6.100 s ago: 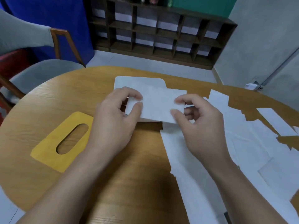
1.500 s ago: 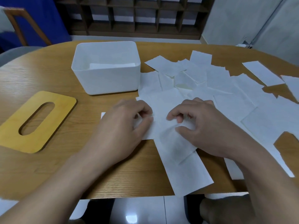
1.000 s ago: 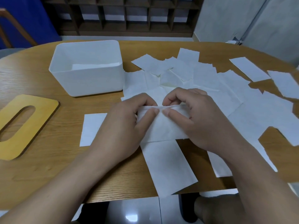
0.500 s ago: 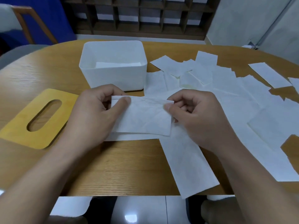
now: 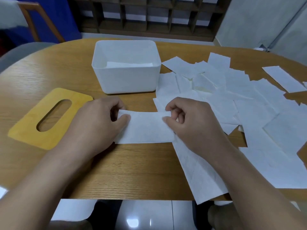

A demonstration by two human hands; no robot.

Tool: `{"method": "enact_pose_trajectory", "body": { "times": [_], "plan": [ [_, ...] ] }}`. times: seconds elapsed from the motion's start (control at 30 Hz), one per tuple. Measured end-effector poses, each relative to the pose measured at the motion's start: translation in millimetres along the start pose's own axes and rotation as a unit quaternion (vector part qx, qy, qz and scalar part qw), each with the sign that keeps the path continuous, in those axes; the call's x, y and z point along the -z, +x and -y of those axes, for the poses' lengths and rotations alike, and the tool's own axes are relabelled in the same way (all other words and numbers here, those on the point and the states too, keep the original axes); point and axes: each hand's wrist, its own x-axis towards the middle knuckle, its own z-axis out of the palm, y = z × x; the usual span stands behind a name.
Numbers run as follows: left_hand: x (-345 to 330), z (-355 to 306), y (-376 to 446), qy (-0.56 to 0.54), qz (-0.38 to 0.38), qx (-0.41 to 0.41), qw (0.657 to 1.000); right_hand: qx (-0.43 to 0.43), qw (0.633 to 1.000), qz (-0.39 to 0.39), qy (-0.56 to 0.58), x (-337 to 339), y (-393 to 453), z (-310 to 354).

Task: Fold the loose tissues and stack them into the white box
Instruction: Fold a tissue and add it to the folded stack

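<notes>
A folded white tissue [image 5: 146,127] lies on the wooden table [image 5: 129,170] just in front of the white box [image 5: 126,78]. My left hand [image 5: 98,123] pinches its upper left corner between thumb and fingers. My right hand [image 5: 189,123] pinches its upper right corner the same way. Inside the box a folded tissue [image 5: 129,64] lies flat on the bottom. Several loose tissues [image 5: 249,103] are spread over the right half of the table. One long tissue [image 5: 201,173] hangs over the near edge under my right forearm.
A yellow wooden lid with an oval slot [image 5: 49,117] lies flat to the left of my left hand. A grey chair [image 5: 21,50] stands beyond the table's left end. A dark shelf unit [image 5: 149,15] lines the far wall.
The folded tissue has come down from the air onto the table. Both hands have lowered with it and still pinch its upper corners.
</notes>
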Motion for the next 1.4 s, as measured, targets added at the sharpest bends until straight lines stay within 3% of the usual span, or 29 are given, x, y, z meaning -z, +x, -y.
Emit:
{"method": "enact_pose_trajectory", "body": {
  "times": [0.17, 0.27, 0.53, 0.9, 1.0, 1.1, 1.33, 1.4],
  "plan": [
    [-2, -4, 3, 0.034, -0.021, -0.047, 0.998, 0.001, 0.999, -0.044, -0.007, 11, 0, -3],
    [-6, -17, -1, 0.013, -0.024, -0.104, 0.994, 0.000, 1.000, -0.007, 0.014, 25, -5, 0],
    [-30, -47, -6, -0.026, 0.049, -0.209, 0.976, 0.027, 0.986, 0.153, -0.063, 49, -42, 7],
    [-46, -74, -18, -0.039, 0.174, -0.274, 0.945, 0.064, 0.985, 0.154, -0.050, 54, -66, -1],
    [-44, -76, -23, -0.047, 0.198, -0.270, 0.941, 0.026, 0.983, 0.178, 0.040, 71, -67, -5],
    [-41, -76, -27, -0.110, 0.200, -0.235, 0.945, -0.001, 0.976, 0.151, 0.159, 89, -63, -10],
    [-43, -80, -27, -0.228, 0.088, -0.204, 0.948, -0.033, 0.941, 0.108, 0.319, 81, -51, -8],
    [-38, -76, -24, -0.244, 0.076, -0.182, 0.950, -0.073, 0.915, 0.094, 0.386, 75, -46, -1]
  ]
}}
